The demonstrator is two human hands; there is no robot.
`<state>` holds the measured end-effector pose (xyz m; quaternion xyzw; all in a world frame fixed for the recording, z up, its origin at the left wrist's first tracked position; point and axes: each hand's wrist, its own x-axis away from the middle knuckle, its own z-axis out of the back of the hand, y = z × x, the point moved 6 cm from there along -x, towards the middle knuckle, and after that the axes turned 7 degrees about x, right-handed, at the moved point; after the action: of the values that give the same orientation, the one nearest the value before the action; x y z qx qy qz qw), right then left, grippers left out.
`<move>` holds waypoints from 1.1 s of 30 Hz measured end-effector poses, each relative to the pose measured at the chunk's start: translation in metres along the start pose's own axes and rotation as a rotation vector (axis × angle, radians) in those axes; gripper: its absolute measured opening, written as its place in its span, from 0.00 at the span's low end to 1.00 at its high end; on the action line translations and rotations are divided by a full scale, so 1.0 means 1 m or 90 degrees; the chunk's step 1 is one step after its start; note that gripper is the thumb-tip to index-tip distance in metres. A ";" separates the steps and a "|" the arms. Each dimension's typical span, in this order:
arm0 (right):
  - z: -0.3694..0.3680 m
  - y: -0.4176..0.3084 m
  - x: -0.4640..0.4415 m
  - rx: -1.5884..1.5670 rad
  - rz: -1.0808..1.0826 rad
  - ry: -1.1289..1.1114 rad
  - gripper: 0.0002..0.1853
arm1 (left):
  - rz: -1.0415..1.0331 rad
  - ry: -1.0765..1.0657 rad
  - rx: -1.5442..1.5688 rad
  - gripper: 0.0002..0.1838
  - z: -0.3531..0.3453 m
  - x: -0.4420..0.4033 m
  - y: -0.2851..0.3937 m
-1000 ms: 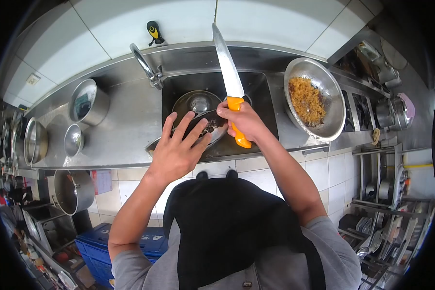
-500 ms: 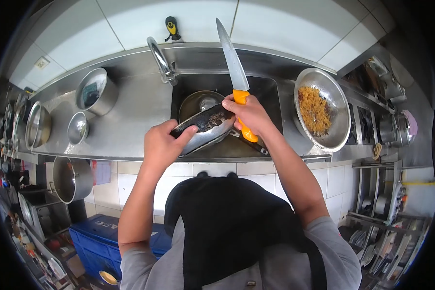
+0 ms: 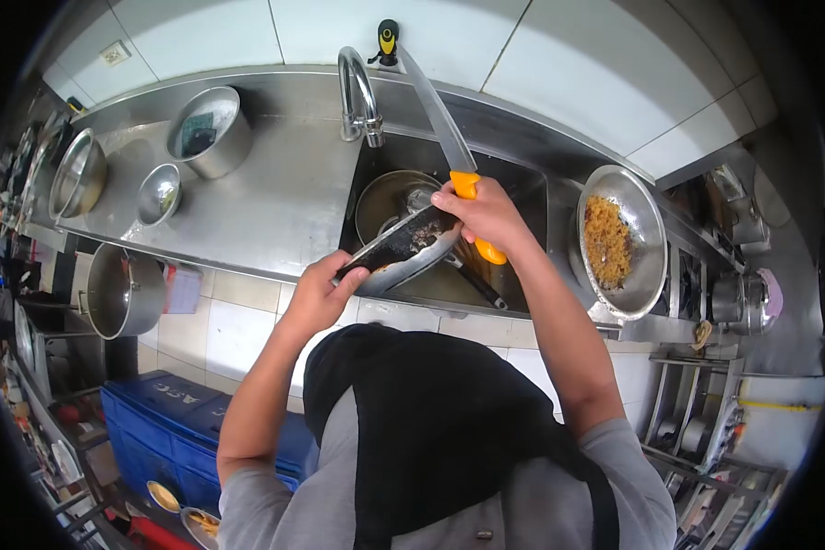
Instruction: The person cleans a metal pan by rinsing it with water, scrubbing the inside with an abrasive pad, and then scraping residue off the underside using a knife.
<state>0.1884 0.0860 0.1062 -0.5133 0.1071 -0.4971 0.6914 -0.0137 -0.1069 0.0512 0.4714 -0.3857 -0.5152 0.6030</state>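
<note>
A metal pan (image 3: 403,254) with a scorched black surface is tilted over the front part of the sink (image 3: 536,215). My left hand (image 3: 325,291) grips its left end, thumb on the near side. In my right hand (image 3: 483,218) is a kitchen knife (image 3: 445,124) with an orange handle, its blade pointing up and away towards the wall. The fingertips of this hand also lie against the pan's right end. Beneath, in the sink, lie a round pan (image 3: 376,206) and a dark handle (image 3: 478,282), both partly hidden.
Right of the sink stands a steel bowl (image 3: 649,240) of orange-brown crumbly food. A tap (image 3: 357,96) rises behind the sink. On the left counter are a steel pot (image 3: 225,151) and a small bowl (image 3: 160,194). A blue chest (image 3: 170,426) sits behind me.
The view has shifted and turned. The pan's dark surface is now angled more steeply, with its near rim showing. Both hands keep their hold, and the blade leans further left.
</note>
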 end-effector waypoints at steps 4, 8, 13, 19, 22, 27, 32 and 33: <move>-0.004 -0.001 0.007 -0.068 0.051 0.089 0.18 | 0.010 0.086 0.121 0.14 -0.009 -0.002 -0.014; -0.015 0.007 0.034 -0.134 0.008 0.126 0.25 | -0.011 0.094 0.140 0.16 -0.011 -0.005 -0.016; -0.012 0.025 0.051 -0.175 -0.017 0.165 0.30 | 0.004 0.031 0.118 0.16 -0.024 -0.010 -0.003; -0.010 0.049 0.056 -0.251 -0.034 0.112 0.34 | -0.035 0.011 0.113 0.16 -0.030 -0.013 0.000; -0.010 0.040 0.060 -0.222 -0.062 0.076 0.34 | -0.037 -0.002 0.116 0.16 -0.025 -0.011 -0.003; -0.012 0.023 0.057 -0.167 -0.047 0.020 0.35 | -0.020 0.005 0.187 0.16 -0.019 -0.010 -0.012; -0.016 0.022 0.040 -0.214 -0.021 0.001 0.34 | -0.010 0.023 0.274 0.16 -0.016 -0.010 -0.025; -0.017 0.021 0.038 -0.222 -0.014 0.000 0.33 | -0.010 0.028 0.293 0.16 -0.015 -0.010 -0.027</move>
<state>0.2074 0.0449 0.0953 -0.6263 0.1859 -0.4789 0.5864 -0.0078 -0.0950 0.0218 0.6106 -0.4759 -0.4081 0.4839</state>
